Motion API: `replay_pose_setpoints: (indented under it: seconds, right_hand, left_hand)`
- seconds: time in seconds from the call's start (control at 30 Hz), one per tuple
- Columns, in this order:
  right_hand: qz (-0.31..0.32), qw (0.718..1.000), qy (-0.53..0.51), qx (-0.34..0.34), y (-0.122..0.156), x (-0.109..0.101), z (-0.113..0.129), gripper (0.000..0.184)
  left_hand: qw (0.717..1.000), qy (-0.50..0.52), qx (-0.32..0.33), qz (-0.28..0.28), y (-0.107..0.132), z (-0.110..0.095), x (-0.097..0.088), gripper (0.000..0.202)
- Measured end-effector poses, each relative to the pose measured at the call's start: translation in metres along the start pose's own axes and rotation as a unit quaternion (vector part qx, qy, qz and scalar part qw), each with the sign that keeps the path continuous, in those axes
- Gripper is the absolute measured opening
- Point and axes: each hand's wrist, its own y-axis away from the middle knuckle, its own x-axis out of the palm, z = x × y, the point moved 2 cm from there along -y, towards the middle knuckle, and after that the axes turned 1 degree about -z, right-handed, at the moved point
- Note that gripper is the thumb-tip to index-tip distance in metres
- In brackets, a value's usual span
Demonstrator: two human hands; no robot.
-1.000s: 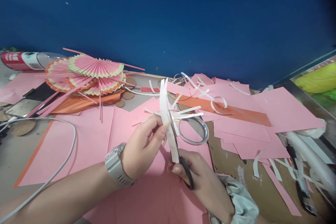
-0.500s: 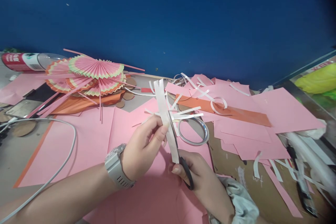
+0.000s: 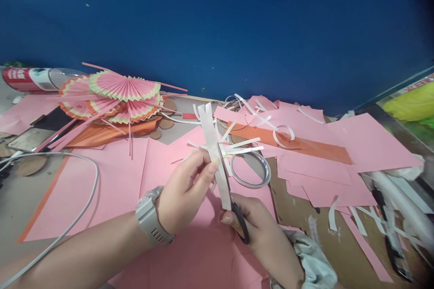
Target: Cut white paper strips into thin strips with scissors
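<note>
My left hand [image 3: 185, 192], with a grey watch on its wrist, pinches a long white paper strip [image 3: 212, 137] that stands upright between both hands. My right hand [image 3: 259, 226] grips black-handled scissors [image 3: 235, 210], whose blades run up along the strip. Both hands hover over pink paper sheets [image 3: 111, 180] spread on the table.
Pleated pink paper fans [image 3: 124, 92] lie at the back left beside a red-labelled bottle [image 3: 32, 79]. A tape ring [image 3: 251, 169], white strips, pink sheets and an orange strip [image 3: 298, 144] lie to the right. A grey cable [image 3: 81, 198] loops on the left.
The top of the white strip has tilted slightly to the left. Both hands stay almost where they were.
</note>
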Motion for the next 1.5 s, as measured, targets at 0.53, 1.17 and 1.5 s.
replay_pose_setpoints:
  seconds: [0.53, 1.17, 1.5]
  right_hand:
    - [-0.009, 1.000, -0.003, 0.002, 0.001, 0.002, -0.003, 0.039]
    - [0.069, 0.997, 0.016, -0.017, 0.003, -0.003, 0.005, 0.055]
    - [0.074, 0.990, 0.105, -0.064, 0.005, -0.005, 0.009, 0.047]
  left_hand:
    - [1.000, 0.001, -0.006, 0.004, 0.001, -0.001, 0.000, 0.027]
    - [0.989, -0.092, 0.072, -0.094, -0.010, -0.012, -0.014, 0.031]
    - [0.985, -0.104, 0.094, -0.101, -0.006, -0.009, -0.013, 0.026]
